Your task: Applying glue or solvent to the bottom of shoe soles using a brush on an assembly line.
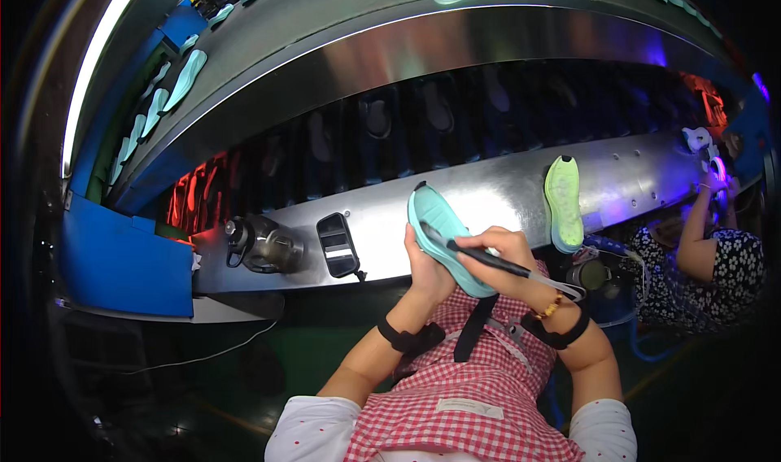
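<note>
My left hand grips a turquoise shoe sole from its left side, with the hollow inner face turned up and a black tip at the far end. Closed around a dark-handled brush is my right hand. The brush's bristle end points left and reaches the inside of the sole; from here I cannot tell how firmly it touches. A pale, clear tube trails from the rear of the handle past my right wrist. The sole is tilted, held above the near edge of the metal bench.
A yellow-green sole lies on the bench at right. Left of my hands are a black tray and a dark bottle. Beyond, a raised conveyor belt carries turquoise soles. A co-worker is at the far right.
</note>
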The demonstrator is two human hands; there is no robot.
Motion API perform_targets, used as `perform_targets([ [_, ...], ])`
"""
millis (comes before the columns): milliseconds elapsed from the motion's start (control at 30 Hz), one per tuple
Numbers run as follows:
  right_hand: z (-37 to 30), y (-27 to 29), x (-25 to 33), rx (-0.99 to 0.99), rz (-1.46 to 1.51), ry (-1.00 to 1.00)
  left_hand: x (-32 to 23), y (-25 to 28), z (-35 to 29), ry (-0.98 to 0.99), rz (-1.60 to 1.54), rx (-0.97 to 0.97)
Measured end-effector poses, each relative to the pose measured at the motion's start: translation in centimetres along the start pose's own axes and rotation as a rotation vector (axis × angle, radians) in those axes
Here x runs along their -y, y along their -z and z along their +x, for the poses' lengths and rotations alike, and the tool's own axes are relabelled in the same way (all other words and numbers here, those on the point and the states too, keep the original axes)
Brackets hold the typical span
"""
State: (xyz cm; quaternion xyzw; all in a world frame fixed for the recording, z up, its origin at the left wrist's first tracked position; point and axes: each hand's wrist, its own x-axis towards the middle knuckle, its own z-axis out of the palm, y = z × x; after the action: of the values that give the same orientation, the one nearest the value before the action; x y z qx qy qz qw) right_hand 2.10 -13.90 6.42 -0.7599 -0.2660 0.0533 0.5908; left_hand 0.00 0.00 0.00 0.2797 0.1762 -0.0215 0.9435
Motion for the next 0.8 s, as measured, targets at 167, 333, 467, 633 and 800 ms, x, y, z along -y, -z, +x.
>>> perform_targets([
  [167,-1.7,5.0,1.0,0.405,-0.086,-0.014,-1.7,0.3,-0.4,0.115,-0.059,0.126],
  [333,-0.4,5.5,3.3,0.105,0.260,-0.134,-1.1,-1.9,-2.3,0.182,-0.153,0.404],
  [467,-0.1,4.5,4.0,0.213,0.193,-0.120,-1.4,-3.9,-2.7,0.215,-0.243,0.379],
  [633,-1.2,5.2,4.4,0.141,0.535,-0.236,-2.6,-4.4,-3.0,0.107,-0.090,0.396],
  [800,-1.7,4.8,4.1,0.298,0.139,0.163,-2.9,-4.4,-3.0,-0.016,-0.133,0.309],
])
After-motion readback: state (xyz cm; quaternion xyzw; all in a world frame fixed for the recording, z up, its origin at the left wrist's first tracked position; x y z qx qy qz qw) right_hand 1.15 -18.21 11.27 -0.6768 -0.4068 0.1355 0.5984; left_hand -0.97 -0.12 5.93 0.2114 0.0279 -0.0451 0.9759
